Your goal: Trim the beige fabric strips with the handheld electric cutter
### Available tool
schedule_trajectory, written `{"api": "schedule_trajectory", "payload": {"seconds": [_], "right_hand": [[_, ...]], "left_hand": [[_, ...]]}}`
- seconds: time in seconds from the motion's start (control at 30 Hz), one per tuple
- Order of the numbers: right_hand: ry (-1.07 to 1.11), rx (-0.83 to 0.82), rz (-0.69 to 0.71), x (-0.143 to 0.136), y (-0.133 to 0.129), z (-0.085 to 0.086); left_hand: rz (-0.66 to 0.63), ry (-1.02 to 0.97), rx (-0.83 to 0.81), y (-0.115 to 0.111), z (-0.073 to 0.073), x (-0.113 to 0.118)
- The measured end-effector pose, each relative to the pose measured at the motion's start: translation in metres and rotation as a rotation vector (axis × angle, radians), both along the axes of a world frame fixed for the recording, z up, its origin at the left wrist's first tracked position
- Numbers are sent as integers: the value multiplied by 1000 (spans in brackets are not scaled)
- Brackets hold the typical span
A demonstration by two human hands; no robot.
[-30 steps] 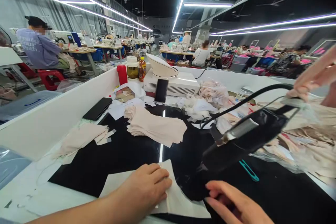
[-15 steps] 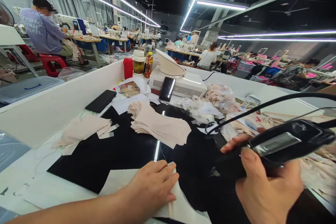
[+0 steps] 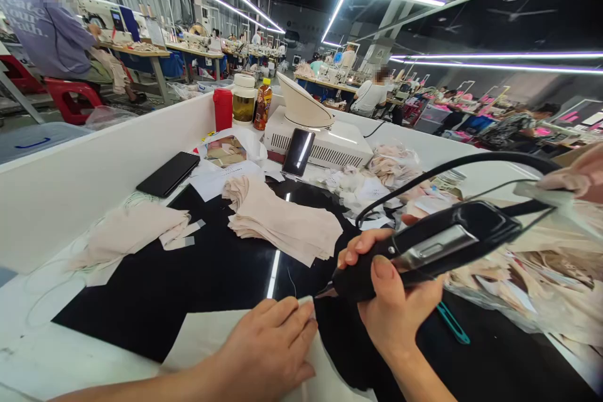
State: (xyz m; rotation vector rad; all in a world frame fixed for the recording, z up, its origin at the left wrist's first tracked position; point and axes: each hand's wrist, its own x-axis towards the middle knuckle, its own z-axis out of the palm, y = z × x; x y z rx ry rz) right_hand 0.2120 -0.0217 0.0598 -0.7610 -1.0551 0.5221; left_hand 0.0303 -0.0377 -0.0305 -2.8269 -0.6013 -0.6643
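Observation:
My left hand (image 3: 268, 345) presses on a pale cream fabric piece (image 3: 207, 333) at the front of the black work surface (image 3: 188, 282). Its fingers are bent together at the folded fabric edge, and the thumb is tucked beside them. My right hand (image 3: 396, 301) is wrapped round a black corded handheld power tool (image 3: 433, 245) with a silver panel. The tool's thin metal tip (image 3: 326, 292) points left, close to the fabric edge by my left fingertips. I cannot tell whether it touches. Just beyond lies a stack of pale pink fabric pieces (image 3: 282, 217).
Another person's hand (image 3: 577, 176) holds translucent material at the right, by the tool's cord (image 3: 447, 166). A teal looped item (image 3: 453, 323) lies right of my wrist. Fabric heaps (image 3: 532, 270), phones (image 3: 168, 174) and a white machine (image 3: 320, 138) stand around. White walls (image 3: 70, 201) edge the table.
My right hand has brought the tool left, its tip now beside my left fingers. The other person's hand has come in at the right. My left hand stays on the fabric.

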Motion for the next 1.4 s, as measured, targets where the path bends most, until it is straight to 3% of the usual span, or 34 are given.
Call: {"api": "schedule_trajectory", "payload": {"seconds": [0.77, 1.4], "right_hand": [[-34, -14, -7, -8, -1, -3], [3, -59, -23, -14, 0, 0]], "left_hand": [[-4, -86, 14, -2, 11, -5], [-15, 77, -71, -5, 6, -7]]}}
